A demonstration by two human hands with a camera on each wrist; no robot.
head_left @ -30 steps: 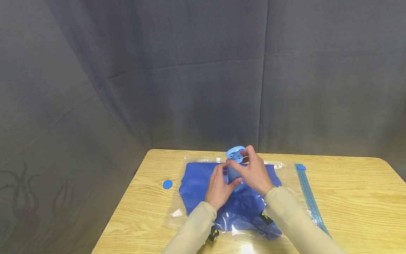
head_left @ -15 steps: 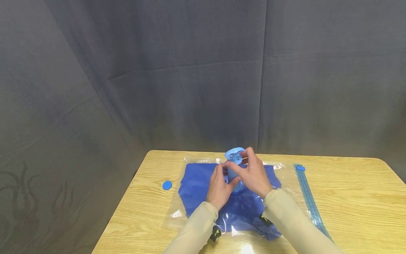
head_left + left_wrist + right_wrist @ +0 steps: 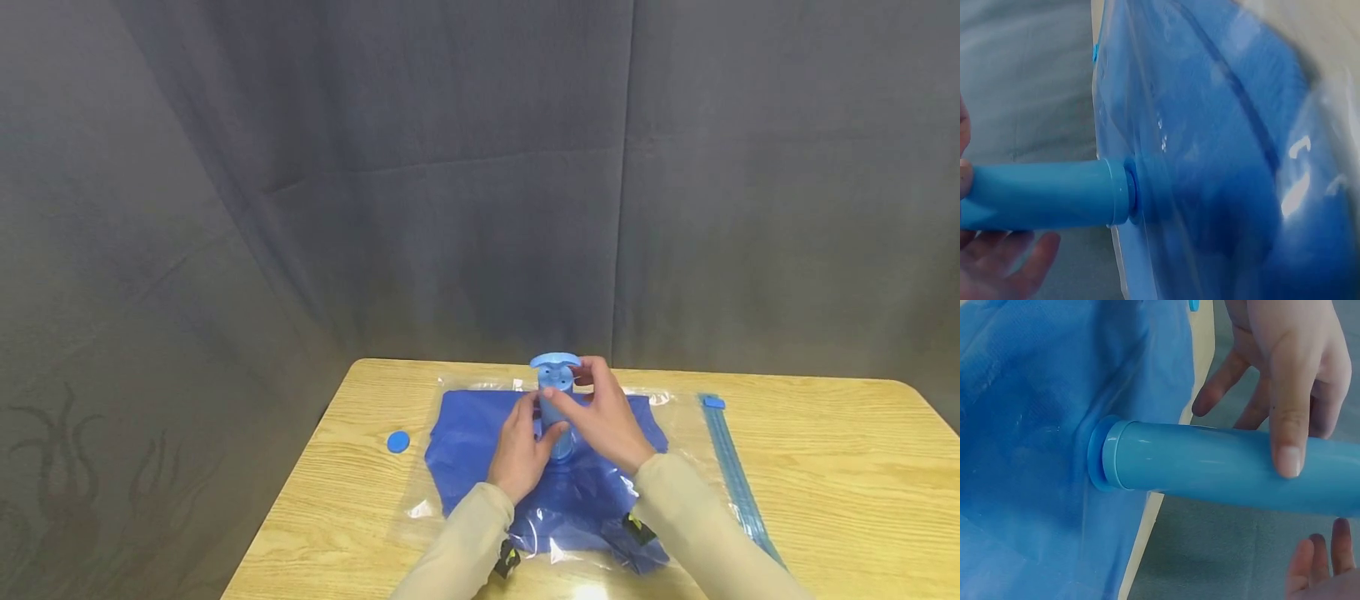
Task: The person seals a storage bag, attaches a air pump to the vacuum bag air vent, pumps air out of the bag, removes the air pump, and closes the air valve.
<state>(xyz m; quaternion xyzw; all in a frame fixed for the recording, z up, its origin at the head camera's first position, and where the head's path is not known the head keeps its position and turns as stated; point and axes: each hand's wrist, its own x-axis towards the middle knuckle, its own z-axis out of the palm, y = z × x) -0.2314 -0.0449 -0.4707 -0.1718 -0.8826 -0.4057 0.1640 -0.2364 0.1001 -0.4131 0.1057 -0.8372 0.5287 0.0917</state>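
Note:
A blue hand pump (image 3: 556, 410) stands upright on the round valve (image 3: 1096, 456) of a clear vacuum storage bag (image 3: 686, 429). Blue fabric (image 3: 465, 437) lies folded inside the bag. My left hand (image 3: 519, 454) grips the pump's barrel, thumb on the near side and fingers behind. Higher up, my right hand (image 3: 606, 417) holds the barrel just under the T-shaped handle (image 3: 555, 360). Its thumb touches the near face; its other fingers are partly hidden behind the pump. The pump's flared foot rests against the valve in the right wrist view.
A loose blue round cap (image 3: 398, 442) lies on the wooden table (image 3: 337, 483), left of the bag. Along the bag's right edge runs a blue zip strip (image 3: 738, 475) with a slider (image 3: 713, 403) near its far end. Grey curtains (image 3: 480, 208) hang behind and at the left.
The pump, tilted before, now stands straighter, and more of its barrel shows. My right hand has shifted slightly down, and its thumb lies lower. The left hand stays at the pump.

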